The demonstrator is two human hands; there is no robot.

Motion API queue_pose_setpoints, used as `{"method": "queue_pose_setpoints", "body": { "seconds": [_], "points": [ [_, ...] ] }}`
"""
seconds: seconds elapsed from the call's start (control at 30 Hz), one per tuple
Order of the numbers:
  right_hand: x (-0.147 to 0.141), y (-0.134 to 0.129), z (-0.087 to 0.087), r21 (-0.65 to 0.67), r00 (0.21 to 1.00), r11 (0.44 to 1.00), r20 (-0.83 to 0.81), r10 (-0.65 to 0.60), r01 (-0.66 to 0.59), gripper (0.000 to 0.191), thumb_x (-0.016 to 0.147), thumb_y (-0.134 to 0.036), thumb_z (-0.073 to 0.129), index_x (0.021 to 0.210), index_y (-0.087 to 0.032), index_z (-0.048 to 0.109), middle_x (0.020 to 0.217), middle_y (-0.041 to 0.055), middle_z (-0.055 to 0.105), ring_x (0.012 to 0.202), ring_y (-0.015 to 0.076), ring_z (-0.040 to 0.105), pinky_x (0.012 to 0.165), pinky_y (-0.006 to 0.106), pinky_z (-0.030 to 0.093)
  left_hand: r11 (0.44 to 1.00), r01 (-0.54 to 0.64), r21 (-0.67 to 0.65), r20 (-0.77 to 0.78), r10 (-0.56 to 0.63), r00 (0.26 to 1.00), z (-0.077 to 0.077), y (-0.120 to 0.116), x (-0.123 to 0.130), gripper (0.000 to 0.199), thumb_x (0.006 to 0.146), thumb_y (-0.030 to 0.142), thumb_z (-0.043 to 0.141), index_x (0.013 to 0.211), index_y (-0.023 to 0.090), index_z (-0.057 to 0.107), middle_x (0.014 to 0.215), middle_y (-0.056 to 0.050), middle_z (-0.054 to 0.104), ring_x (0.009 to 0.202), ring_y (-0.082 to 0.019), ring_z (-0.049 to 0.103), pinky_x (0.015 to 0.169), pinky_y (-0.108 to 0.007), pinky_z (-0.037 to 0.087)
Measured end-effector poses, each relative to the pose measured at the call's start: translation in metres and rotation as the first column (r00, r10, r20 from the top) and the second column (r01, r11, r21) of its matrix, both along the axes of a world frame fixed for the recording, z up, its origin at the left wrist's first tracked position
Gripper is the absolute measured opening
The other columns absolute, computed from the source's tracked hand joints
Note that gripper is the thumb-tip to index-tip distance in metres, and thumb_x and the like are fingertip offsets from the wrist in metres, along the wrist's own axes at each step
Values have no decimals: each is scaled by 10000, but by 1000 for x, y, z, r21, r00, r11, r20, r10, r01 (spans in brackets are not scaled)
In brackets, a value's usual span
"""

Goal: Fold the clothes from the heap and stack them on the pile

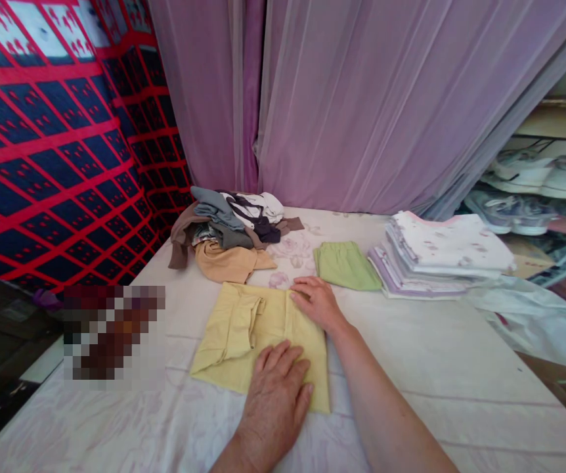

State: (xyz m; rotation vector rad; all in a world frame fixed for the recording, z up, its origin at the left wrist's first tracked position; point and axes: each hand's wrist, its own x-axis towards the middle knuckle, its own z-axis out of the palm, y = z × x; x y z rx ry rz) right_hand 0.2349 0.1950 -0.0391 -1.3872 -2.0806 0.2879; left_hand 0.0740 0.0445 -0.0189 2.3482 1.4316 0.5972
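A yellow garment [273, 322], partly folded, lies on the sheet-covered surface before me. A narrower part of it with an edged opening is turned over on its left side. My left hand [278, 394] rests palm down on the near part of the cloth, its fingers stretched out and slightly apart. On the far right edge of the cloth lies my right hand [318, 303], fingers extended, with the fingertips touching the fabric. Neither hand grips anything. Just beyond my right hand is a folded green garment [347, 265].
Behind to the left is a loose heap of clothes [234, 220]. A stack of folded white and lilac cloths [445, 253] stands at right. Purple curtains [352, 98] hang behind. Shoes [524, 190] sit on a rack at far right. A blurred patch [115, 335] covers something at left.
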Motion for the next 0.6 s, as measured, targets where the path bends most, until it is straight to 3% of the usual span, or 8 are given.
{"method": "queue_pose_setpoints", "body": {
  "seconds": [0.23,0.43,0.6],
  "points": [
    [-1,0,6,19,990,998,-128,56,-54,158,829,-265,552,788,-226,699,977,50,700,948,203,585,891,383,392,1000,6,10,-13,-6,1000,-2,0,0,280,881,314,531,1148,277,609,1272,-2,596,1244,-226,455,1060,-471,352],
    [1,-3,15,-184,956,974,-284,75,-131,253,866,-383,439,754,-209,585,658,-23,573,649,145,527,623,261,397,997,14,70,-38,-11,999,-5,-3,-1,292,891,321,509,1164,266,600,1377,-11,512,1312,-233,392,1086,-476,334],
    [-4,-2,10,-208,957,972,-287,49,-112,268,870,-398,404,741,-213,549,650,-27,552,645,143,516,624,248,386,996,34,82,-89,-27,996,-6,-2,0,308,901,339,487,1175,244,590,1469,-21,400,1376,-241,300,1122,-481,286]
  ]
}}
